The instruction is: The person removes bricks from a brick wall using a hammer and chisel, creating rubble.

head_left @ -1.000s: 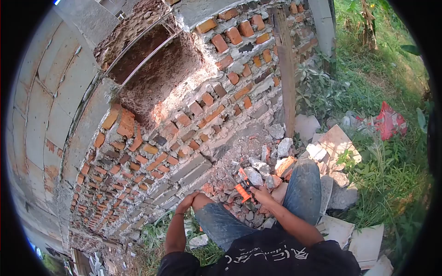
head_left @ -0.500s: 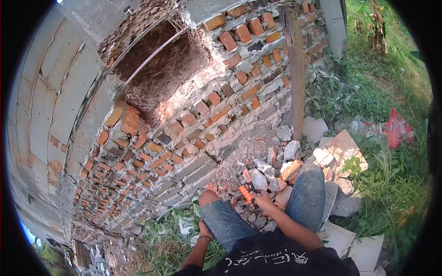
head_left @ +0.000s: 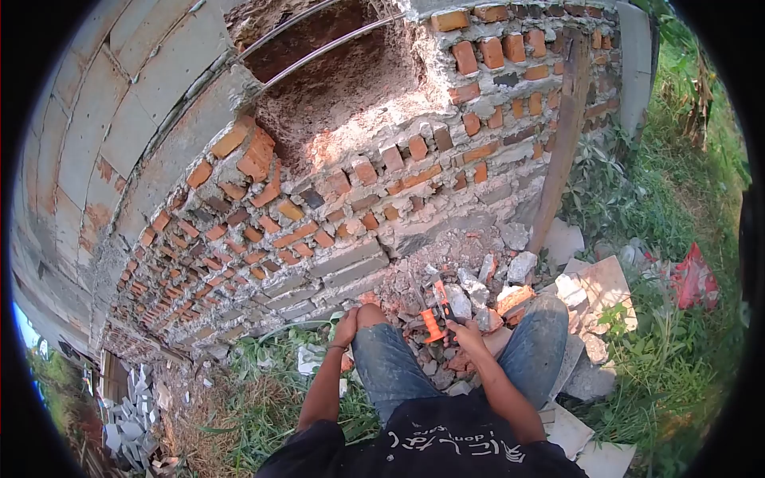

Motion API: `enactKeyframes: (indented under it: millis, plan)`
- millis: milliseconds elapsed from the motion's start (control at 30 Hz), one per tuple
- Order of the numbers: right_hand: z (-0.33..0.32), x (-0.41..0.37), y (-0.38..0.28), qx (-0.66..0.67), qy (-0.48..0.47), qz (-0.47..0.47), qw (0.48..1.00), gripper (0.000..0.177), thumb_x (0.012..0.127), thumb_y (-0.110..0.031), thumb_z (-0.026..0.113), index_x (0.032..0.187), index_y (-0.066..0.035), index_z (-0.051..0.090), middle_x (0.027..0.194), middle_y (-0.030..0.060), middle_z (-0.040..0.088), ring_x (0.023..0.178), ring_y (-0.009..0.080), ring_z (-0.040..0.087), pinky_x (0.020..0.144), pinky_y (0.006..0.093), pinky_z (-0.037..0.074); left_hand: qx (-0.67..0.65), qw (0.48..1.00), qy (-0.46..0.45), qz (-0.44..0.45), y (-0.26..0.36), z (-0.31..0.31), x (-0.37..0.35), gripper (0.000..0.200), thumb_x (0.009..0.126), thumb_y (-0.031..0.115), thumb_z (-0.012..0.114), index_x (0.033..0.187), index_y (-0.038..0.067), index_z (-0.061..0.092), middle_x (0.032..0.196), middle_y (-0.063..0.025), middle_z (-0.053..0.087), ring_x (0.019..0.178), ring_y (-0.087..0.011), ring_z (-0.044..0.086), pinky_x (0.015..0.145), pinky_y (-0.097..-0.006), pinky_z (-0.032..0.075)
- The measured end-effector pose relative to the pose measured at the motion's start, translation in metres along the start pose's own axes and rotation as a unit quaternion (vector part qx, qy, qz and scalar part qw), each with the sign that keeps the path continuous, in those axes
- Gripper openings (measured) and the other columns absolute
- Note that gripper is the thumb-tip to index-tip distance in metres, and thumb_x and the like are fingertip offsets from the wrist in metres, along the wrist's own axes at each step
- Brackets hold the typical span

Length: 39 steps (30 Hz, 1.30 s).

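My right hand (head_left: 468, 334) is closed on an orange and black tool (head_left: 435, 320), held between my knees over broken rubble (head_left: 476, 291). The tool's orange ribbed part shows beside my fingers; its far end is hard to make out against the stones. My left hand (head_left: 346, 327) rests at the outer side of my left knee, near the foot of the brick wall (head_left: 351, 191). Its fingers are too small and partly hidden to read.
A wooden post (head_left: 564, 135) leans on the wall at the right. A recess with metal bars (head_left: 327, 44) opens in the wall above. Broken slabs (head_left: 610, 287), a red bag (head_left: 693, 276) and grass lie to the right. Grey rubble (head_left: 131, 422) is piled at the lower left.
The camera view has turned, so the wall appears shifted right and lower. My left hand has moved up beside the left knee. My right hand still holds the tool, now tilted differently.
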State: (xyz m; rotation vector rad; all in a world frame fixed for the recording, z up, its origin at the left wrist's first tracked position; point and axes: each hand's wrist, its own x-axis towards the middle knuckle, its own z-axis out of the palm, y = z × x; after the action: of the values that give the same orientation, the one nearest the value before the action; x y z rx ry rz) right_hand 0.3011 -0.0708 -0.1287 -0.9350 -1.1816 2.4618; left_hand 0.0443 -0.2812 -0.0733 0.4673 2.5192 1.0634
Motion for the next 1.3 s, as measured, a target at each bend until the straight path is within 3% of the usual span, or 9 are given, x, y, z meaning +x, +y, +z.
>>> enactKeyframes:
  millis: [133,333,400,567,767,833,933,1067,1300]
  plan:
    - [0.000,0.002,0.001,0.002,0.008,0.018,1.000,0.015,0.093,-0.014,0.058,0.094,0.001,0.059,0.073,0.0083,0.063,0.057,0.0166,0.061,0.052,0.0310,0.053,0.299,0.951,0.006,0.076,0.010,-0.002,0.007,0.046,0.092,0.040,0.045,0.095,0.000,0.066,0.099,-0.0322,0.062,0.094,-0.0461,0.061,0.084,-0.0517,0.048]
    - [0.008,0.006,-0.023,0.050,-0.027,0.088,0.994,0.013,0.093,-0.012,0.057,0.087,0.000,0.056,0.066,0.0036,0.055,0.049,0.0124,0.051,0.043,0.0282,0.043,0.269,0.933,0.133,0.198,0.076,0.007,-0.020,0.032,0.083,0.036,0.059,0.093,0.008,0.071,0.083,-0.0217,0.068,0.078,-0.0373,0.067,0.071,-0.0456,0.053]
    - [0.015,0.000,-0.040,0.054,0.003,0.064,0.996,0.016,0.093,-0.015,0.059,0.082,-0.003,0.054,0.064,0.0016,0.053,0.048,0.0106,0.049,0.042,0.0270,0.041,0.177,0.941,0.104,0.269,0.081,0.023,-0.005,0.033,0.081,0.035,0.061,0.096,0.008,0.071,0.085,-0.0200,0.069,0.079,-0.0351,0.068,0.071,-0.0437,0.053]
    - [-0.016,-0.037,-0.126,0.042,0.032,-0.089,0.995,0.015,0.096,-0.018,0.055,0.089,-0.006,0.051,0.068,0.0009,0.053,0.050,0.0109,0.050,0.044,0.0264,0.043,0.208,0.941,-0.054,0.263,0.102,0.073,0.000,0.032,0.080,0.033,0.062,0.098,0.009,0.071,0.082,-0.0183,0.069,0.080,-0.0336,0.068,0.073,-0.0427,0.053]
    - [-0.071,-0.028,-0.126,0.119,0.087,-0.066,0.987,0.011,0.095,-0.013,0.053,0.089,-0.004,0.051,0.070,0.0041,0.054,0.054,0.0117,0.051,0.046,0.0272,0.045,0.265,0.904,-0.180,0.283,0.099,0.141,-0.025,0.031,0.077,0.030,0.063,0.098,0.009,0.071,0.083,-0.0182,0.069,0.079,-0.0349,0.067,0.074,-0.0446,0.053]
    - [-0.073,-0.024,-0.116,-0.008,0.146,-0.011,0.989,0.009,0.094,-0.011,0.052,0.089,-0.003,0.051,0.068,0.0029,0.054,0.050,0.0121,0.050,0.043,0.0258,0.042,0.275,0.898,-0.177,0.294,0.077,0.172,-0.028,0.033,0.076,0.029,0.063,0.095,0.002,0.068,0.083,-0.0217,0.068,0.078,-0.0381,0.066,0.073,-0.0475,0.052]
    - [-0.070,-0.016,-0.107,-0.046,0.186,-0.025,0.981,0.012,0.093,-0.011,0.052,0.083,-0.004,0.050,0.066,0.0048,0.054,0.048,0.0128,0.050,0.041,0.0269,0.042,0.270,0.943,-0.065,0.180,0.064,0.190,-0.035,0.040,0.076,0.029,0.063,0.101,-0.002,0.058,0.082,-0.0264,0.066,0.078,-0.0423,0.065,0.074,-0.0505,0.051]
    - [-0.069,-0.003,-0.102,-0.095,0.201,-0.012,0.975,0.014,0.093,-0.013,0.054,0.085,-0.003,0.049,0.067,0.0052,0.054,0.050,0.0137,0.052,0.042,0.0294,0.045,0.202,0.969,-0.105,0.099,0.045,0.192,-0.029,0.058,0.077,0.016,0.060,0.124,-0.002,0.030,0.088,-0.0318,0.063,0.084,-0.0482,0.062,0.075,-0.0524,0.050]
    - [-0.084,0.016,-0.081,-0.106,0.205,-0.023,0.973,0.013,0.092,-0.017,0.054,0.088,-0.006,0.049,0.065,0.0030,0.056,0.049,0.0130,0.054,0.040,0.0286,0.040,0.111,0.989,-0.073,0.069,0.036,0.191,-0.023,0.053,0.075,0.016,0.063,0.115,0.002,0.033,0.086,-0.0303,0.063,0.083,-0.0478,0.062,0.074,-0.0536,0.048]
